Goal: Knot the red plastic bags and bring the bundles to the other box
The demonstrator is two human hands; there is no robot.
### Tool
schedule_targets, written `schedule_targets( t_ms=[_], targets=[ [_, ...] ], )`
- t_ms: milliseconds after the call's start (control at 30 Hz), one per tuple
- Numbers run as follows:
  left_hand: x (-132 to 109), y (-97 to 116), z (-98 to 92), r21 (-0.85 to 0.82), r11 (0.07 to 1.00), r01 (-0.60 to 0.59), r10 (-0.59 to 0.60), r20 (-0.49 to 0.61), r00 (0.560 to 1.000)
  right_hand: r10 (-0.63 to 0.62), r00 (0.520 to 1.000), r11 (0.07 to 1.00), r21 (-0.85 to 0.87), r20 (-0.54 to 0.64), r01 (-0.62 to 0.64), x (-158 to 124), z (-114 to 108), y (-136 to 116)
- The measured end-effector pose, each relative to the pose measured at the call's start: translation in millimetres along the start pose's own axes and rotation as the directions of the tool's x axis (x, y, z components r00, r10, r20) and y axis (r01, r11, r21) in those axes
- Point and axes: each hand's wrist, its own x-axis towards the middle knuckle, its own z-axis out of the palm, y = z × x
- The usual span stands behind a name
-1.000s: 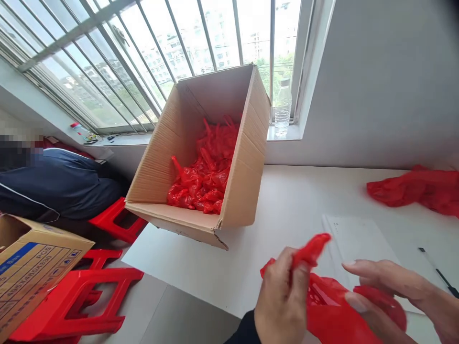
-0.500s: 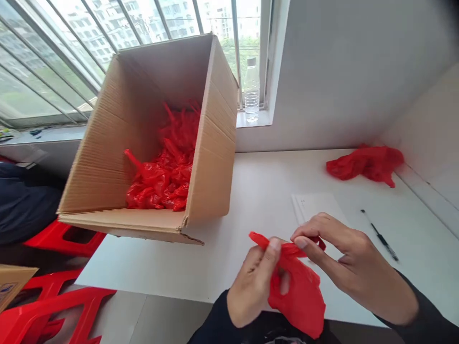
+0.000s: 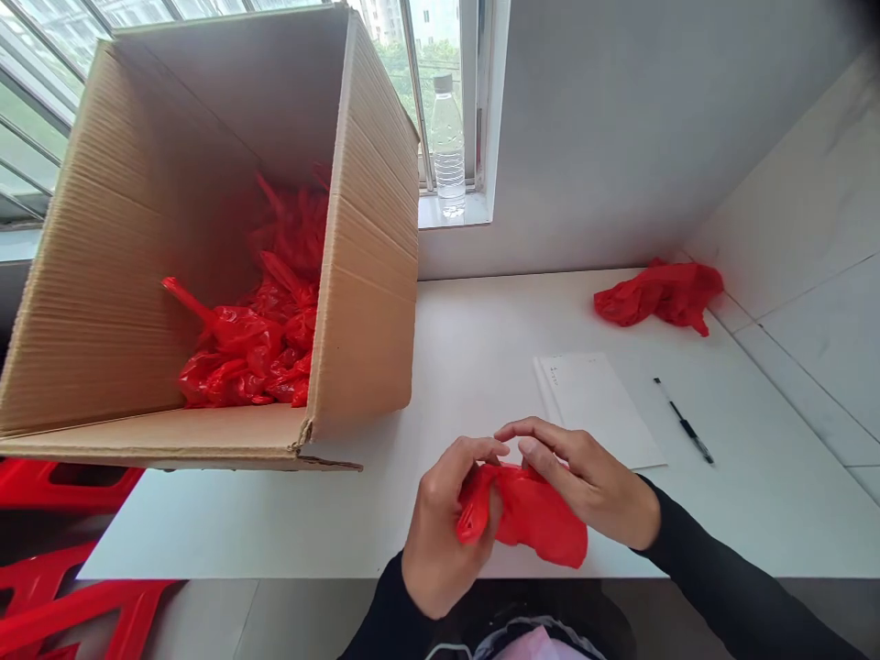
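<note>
At the far left, window bars (image 3: 31, 142) run behind a big cardboard box (image 3: 371, 284), and red stools (image 3: 96, 614) stand below on the floor. The box sits at the left end of a white table (image 3: 275, 522), its open side facing the person and part of it jutting past the table's left edge. Inside, toward its right wall, lies a pile of shiny red bags (image 3: 254, 357), one with a twisted end sticking up to the left. Right of the box, a clear bottle (image 3: 449, 151) stands upright on the windowsill (image 3: 474, 209). Near the front edge of the table, the left hand (image 3: 444, 532) has its fingers curled around the left end of a red plastic bag (image 3: 550, 522), pinching it between thumb and forefinger. The bag is held up in front of the person, its loose part drooping to the right. The right hand (image 3: 591, 477) arches over the top of the bag, forefinger reaching toward the left fingertips, thumb just below; whether these fingers pinch anything, one cannot tell. Behind the right hand lie white papers (image 3: 601, 408), then a crumpled red heap (image 3: 660, 293) at the back and a black pen (image 3: 687, 424) lying aslant. A tiled wall (image 3: 811, 302) closes the right side.
</note>
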Motion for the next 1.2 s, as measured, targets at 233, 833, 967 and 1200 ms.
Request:
schedule_targets(
  t_ms=[233,833,967,1200],
  targets=[
    [-5.9,-29.3,13.7,0.212,0.954,-0.210,0.243,-0.144,0.959,-0.060,0.981,0.998,0.015,0.185,0.058,5.3,4.4,15.5],
    [-83.8,-82.5,5.9,0.458,0.877,-0.143,0.079,0.156,0.985,0.191,0.898,0.982,0.076,-0.397,-0.175,-48.1,55.3,63.1],
    [-62.6,-93.3,25.5,0.604,0.767,-0.217,0.053,0.277,0.959,-0.058,0.912,0.992,-0.125,-0.406,0.007,-45.9,104.6,71.6],
    [-63.0,-112.7,32.6,0.655,0.736,-0.175,-0.042,0.301,0.953,-0.210,0.934,0.896,-0.440,-0.290,0.065,-52.6,125.4,114.6]
  ],
)
